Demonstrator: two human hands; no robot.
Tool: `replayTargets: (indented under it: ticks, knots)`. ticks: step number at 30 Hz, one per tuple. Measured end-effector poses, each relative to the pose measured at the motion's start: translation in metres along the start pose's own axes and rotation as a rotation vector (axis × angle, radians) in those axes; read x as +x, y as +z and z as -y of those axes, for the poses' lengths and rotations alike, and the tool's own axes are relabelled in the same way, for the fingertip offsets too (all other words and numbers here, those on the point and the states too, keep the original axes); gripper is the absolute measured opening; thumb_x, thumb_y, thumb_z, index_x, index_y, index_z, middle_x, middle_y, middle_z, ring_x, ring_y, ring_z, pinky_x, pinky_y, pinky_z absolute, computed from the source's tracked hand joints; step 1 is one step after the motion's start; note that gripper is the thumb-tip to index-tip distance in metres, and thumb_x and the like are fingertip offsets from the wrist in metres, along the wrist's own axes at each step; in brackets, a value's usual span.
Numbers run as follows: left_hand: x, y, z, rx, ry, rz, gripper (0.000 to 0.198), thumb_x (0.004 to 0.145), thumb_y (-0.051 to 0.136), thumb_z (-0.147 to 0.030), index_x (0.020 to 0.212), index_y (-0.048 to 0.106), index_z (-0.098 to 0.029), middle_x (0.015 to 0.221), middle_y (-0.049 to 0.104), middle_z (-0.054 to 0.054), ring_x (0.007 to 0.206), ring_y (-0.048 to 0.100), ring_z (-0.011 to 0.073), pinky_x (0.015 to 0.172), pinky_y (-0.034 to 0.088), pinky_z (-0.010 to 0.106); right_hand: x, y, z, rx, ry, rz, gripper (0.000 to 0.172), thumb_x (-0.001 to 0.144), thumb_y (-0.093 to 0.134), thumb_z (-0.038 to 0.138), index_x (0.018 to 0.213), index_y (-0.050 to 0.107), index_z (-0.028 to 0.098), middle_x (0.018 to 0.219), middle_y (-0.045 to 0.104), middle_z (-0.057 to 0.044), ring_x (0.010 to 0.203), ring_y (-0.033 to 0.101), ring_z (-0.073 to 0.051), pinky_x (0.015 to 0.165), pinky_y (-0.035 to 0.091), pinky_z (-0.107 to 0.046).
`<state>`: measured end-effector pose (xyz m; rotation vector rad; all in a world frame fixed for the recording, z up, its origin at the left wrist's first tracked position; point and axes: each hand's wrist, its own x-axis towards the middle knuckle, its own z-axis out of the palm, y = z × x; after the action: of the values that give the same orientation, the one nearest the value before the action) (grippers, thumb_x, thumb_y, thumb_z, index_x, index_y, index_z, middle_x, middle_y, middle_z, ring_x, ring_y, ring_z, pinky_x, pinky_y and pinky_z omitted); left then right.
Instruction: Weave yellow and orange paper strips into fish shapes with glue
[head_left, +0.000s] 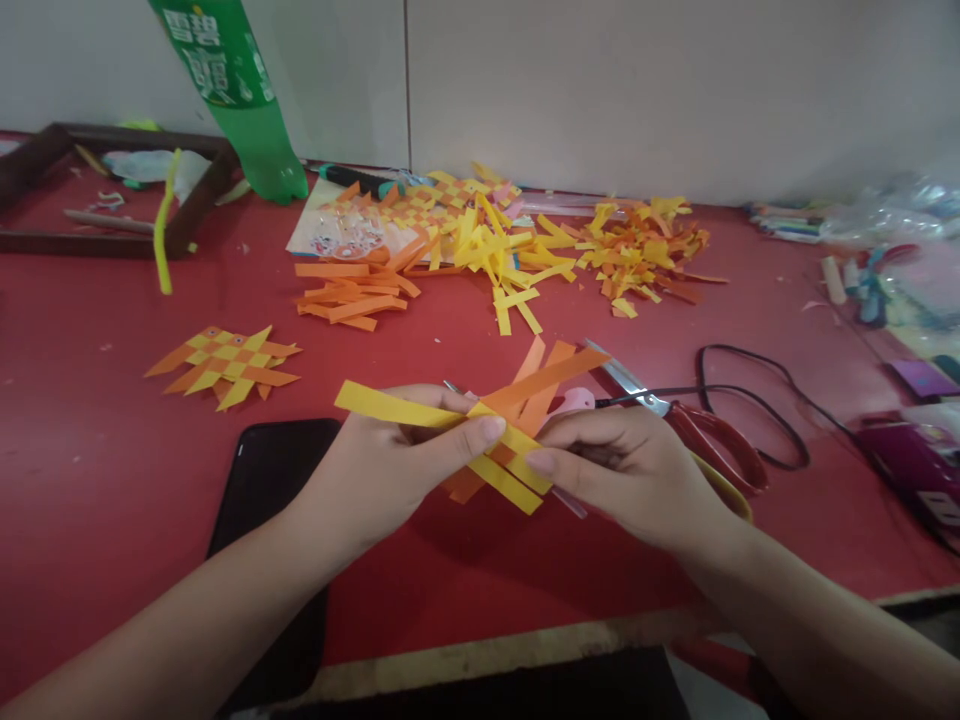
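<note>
Between my hands is a small weave of yellow and orange paper strips (pixel 517 455), held above the red table. My left hand (pixel 412 450) pinches it from the left, thumb on top over a yellow strip. On the right, my right hand (pixel 622 465) pinches the lower right ends of the yellow strips between thumb and fingers. Loose orange ends stick up and to the right. Behind the weave lies a pink-handled tool (pixel 574 400), mostly hidden. Scissors with red handles (pixel 712 440) rest beside my right hand. A black phone (pixel 262 470) lies partly under my left forearm.
A finished woven paper fish (pixel 229 365) lies at left. Further back are orange strips (pixel 356 295), yellow strips (pixel 499 245) and a pile of paper scraps (pixel 645 245). A green bottle (pixel 240 100) stands near a brown frame (pixel 199 205). A black cord (pixel 795 455) loops at right.
</note>
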<state>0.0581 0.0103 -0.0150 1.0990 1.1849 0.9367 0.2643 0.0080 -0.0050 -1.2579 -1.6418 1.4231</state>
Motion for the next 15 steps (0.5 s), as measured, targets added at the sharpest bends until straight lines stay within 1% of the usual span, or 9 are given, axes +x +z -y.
replayTargets:
  ticks: [5, 8, 12, 15]
  knots:
    - [-0.001, -0.001, -0.001, -0.041, -0.006, 0.016, 0.018, 0.074, 0.082, -0.039, 0.069, 0.074, -0.024, 0.070, 0.068, -0.001, 0.064, 0.062, 0.0134, 0.059, 0.049, 0.024, 0.000, -0.001, 0.000, 0.024, 0.006, -0.006, 0.016, 0.075, 0.079, 0.030, 0.068, 0.072, 0.017, 0.056, 0.060, 0.002, 0.047, 0.046, -0.006, 0.043, 0.039, -0.018]
    - [-0.002, -0.001, -0.001, -0.064, -0.011, 0.004, 0.018, 0.072, 0.083, -0.039, 0.067, 0.073, -0.024, 0.068, 0.067, -0.002, 0.063, 0.060, 0.0126, 0.058, 0.048, 0.023, 0.000, -0.001, 0.000, 0.024, -0.018, 0.011, 0.017, 0.078, 0.077, 0.029, 0.067, 0.071, 0.017, 0.055, 0.059, 0.003, 0.047, 0.046, -0.005, 0.044, 0.039, -0.018]
    - [-0.001, 0.001, -0.006, -0.082, -0.017, 0.001, 0.018, 0.069, 0.085, -0.031, 0.064, 0.071, -0.022, 0.065, 0.065, -0.002, 0.061, 0.059, 0.0127, 0.058, 0.049, 0.023, -0.001, -0.001, -0.001, 0.030, -0.049, 0.008, 0.020, 0.079, 0.076, 0.031, 0.068, 0.068, 0.018, 0.055, 0.057, 0.004, 0.048, 0.045, -0.005, 0.044, 0.038, -0.019]
    - [-0.001, 0.001, -0.012, -0.023, -0.004, 0.102, 0.020, 0.074, 0.080, -0.027, 0.060, 0.069, -0.019, 0.062, 0.063, -0.002, 0.058, 0.055, 0.0108, 0.056, 0.047, 0.021, -0.002, 0.000, -0.004, 0.030, -0.011, -0.017, 0.024, 0.077, 0.078, 0.035, 0.067, 0.064, 0.018, 0.056, 0.055, 0.004, 0.047, 0.046, -0.006, 0.043, 0.038, -0.019]
